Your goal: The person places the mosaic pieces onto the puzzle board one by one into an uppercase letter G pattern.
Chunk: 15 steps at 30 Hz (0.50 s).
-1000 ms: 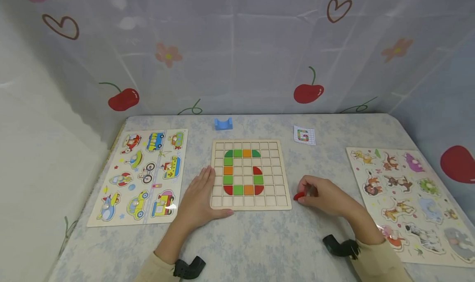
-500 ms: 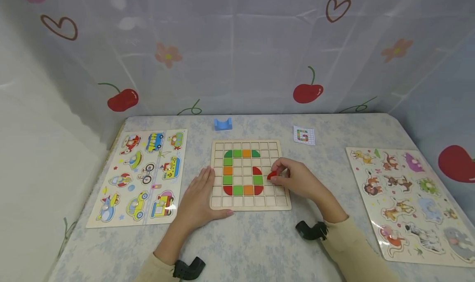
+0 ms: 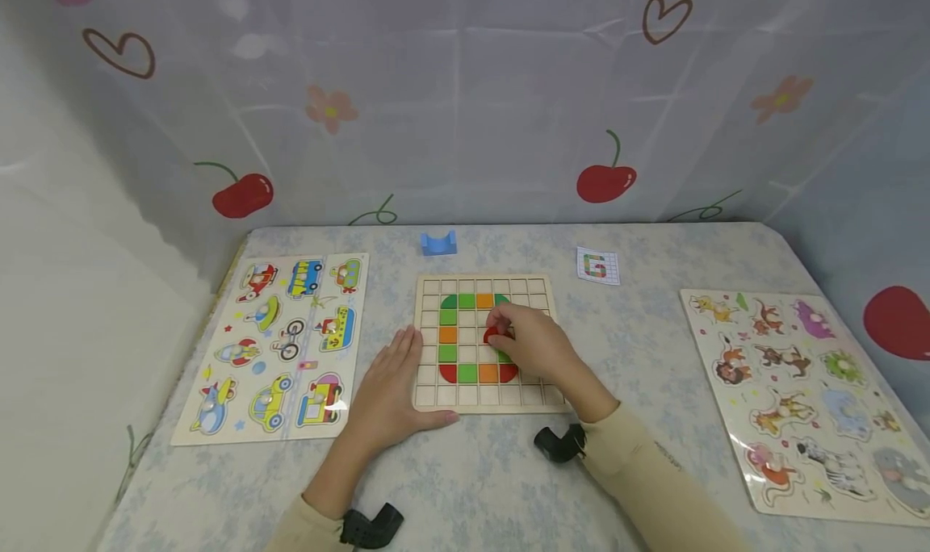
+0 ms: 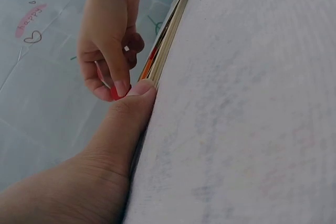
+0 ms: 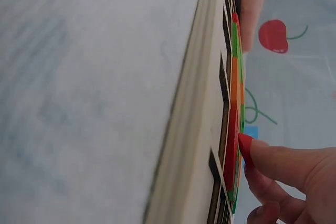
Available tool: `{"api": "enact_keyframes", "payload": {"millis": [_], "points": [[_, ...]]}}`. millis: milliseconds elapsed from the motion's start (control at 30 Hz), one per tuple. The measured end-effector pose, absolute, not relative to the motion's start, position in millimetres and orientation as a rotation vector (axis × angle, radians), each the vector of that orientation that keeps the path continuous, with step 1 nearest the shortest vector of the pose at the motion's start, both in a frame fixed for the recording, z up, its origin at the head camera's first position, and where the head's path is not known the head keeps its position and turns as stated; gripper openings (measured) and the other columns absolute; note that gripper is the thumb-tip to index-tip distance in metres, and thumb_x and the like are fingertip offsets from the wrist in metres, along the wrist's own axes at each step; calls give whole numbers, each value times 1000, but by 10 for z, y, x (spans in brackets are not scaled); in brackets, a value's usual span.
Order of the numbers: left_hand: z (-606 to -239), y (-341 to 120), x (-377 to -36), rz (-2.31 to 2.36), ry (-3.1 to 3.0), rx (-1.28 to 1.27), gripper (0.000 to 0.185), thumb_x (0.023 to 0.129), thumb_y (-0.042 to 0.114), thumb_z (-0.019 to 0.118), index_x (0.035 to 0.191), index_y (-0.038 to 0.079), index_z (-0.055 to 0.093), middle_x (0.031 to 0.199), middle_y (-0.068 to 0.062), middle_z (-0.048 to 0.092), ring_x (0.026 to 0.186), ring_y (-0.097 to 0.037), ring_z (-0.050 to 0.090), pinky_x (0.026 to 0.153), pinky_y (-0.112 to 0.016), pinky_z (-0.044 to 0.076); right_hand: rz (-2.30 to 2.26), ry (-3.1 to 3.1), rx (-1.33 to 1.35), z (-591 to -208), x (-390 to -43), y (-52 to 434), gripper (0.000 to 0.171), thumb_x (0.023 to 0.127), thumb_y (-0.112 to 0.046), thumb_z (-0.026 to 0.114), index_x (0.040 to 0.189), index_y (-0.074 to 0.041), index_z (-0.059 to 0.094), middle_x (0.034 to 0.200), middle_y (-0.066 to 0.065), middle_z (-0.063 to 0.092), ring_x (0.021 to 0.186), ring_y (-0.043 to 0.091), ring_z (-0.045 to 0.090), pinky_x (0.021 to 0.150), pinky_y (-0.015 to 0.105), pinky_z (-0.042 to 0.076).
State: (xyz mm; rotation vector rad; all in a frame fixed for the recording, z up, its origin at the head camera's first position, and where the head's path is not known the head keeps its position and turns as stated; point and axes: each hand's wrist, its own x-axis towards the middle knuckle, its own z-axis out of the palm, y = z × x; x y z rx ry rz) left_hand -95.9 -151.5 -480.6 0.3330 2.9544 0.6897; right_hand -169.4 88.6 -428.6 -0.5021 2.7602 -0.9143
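I see the red piece (image 3: 492,335) pinched in the fingertips of the right hand (image 3: 534,347), held just over the middle cells of the grid board (image 3: 429,397), right of the orange tile and above the bottom row of red, green and orange tiles. In the right wrist view the red piece (image 5: 244,149) sits at a fingertip, close against the face of the board (image 5: 189,129). The left hand (image 3: 387,391) lies flat on the table (image 3: 508,471), fingers straight and together, its thumb along the board's near left corner. In the left wrist view the thumb presses against the board's edge.

Left of the board lies a vehicle puzzle (image 3: 279,342); well to the right, an animal puzzle (image 3: 806,391). Behind the board I see a blue block (image 3: 438,243) and a small pattern card (image 3: 598,265).
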Motion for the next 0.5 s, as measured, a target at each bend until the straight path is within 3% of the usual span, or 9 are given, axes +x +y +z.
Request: {"api": "enact_keyframes", "payload": {"millis": [500], "points": [[-4802,-1510,-958,690,2953,324,133,64,82,70,160,9,12,168,-4,10,157,-19,5,127,-43,13,-848,2816,-506,-4271,-1702,805,7,92,-19,71,98,-17,69,92,-3,63,82,17,60,67,29,49]]}}
